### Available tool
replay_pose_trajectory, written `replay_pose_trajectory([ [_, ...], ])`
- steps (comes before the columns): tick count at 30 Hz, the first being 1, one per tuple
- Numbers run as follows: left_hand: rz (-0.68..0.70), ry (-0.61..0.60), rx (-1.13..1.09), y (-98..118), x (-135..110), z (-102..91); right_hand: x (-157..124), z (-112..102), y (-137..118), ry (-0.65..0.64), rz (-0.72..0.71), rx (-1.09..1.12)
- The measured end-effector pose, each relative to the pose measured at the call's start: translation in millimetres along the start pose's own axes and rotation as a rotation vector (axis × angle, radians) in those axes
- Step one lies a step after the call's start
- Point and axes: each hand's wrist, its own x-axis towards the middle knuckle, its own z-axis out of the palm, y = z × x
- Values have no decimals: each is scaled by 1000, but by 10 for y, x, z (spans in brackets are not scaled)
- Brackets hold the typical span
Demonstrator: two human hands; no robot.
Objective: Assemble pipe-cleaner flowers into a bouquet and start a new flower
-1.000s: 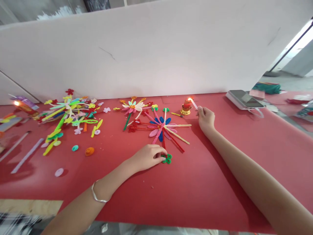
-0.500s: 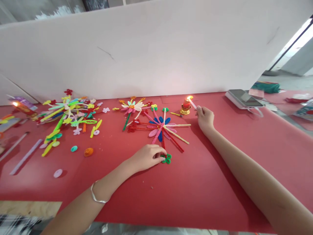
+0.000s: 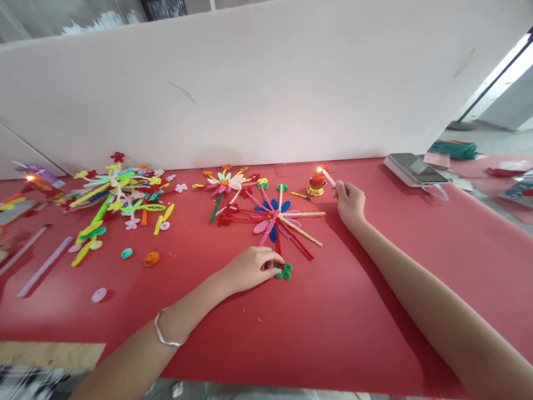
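Note:
My left hand [image 3: 252,269] rests low on the table, its thumb and fingertips closed on a green pipe-cleaner flower [image 3: 285,271]. That flower lies at the end of a red stem of a large pipe-cleaner flower [image 3: 275,214] with pink, blue, red and cream parts. Between the thumb and fingers of my right hand [image 3: 350,201] is a thin pale glue stick [image 3: 329,178]. Its far tip is at the flame of a lit red candle [image 3: 318,179] in a gold holder [image 3: 315,189]. A short yellow stick with a dark end [image 3: 300,195] lies beside the holder.
A pile of colourful pipe-cleaner pieces [image 3: 114,183] lies at left, near a second lit candle [image 3: 44,186]. Another pipe-cleaner flower [image 3: 225,182] sits behind. Several coiled discs [image 3: 151,259] are at front left. A white-edged device [image 3: 416,169] stands at right. A white panel [image 3: 266,83] rises behind.
The flame around the glue stick's tip has shrunk, and the tip now shows reddish just right of the candle flame. My right hand has shifted very slightly; my left hand stays put.

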Motion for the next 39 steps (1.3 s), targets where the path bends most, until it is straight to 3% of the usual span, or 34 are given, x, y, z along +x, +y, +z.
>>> replay_pose_trajectory([
  [20,60,-51,72,29,-40,-53,3,-1,1,14,9,3],
  [39,71,-28,51,9,-36,-32,-14,-8,-32,-17,30,-2],
])
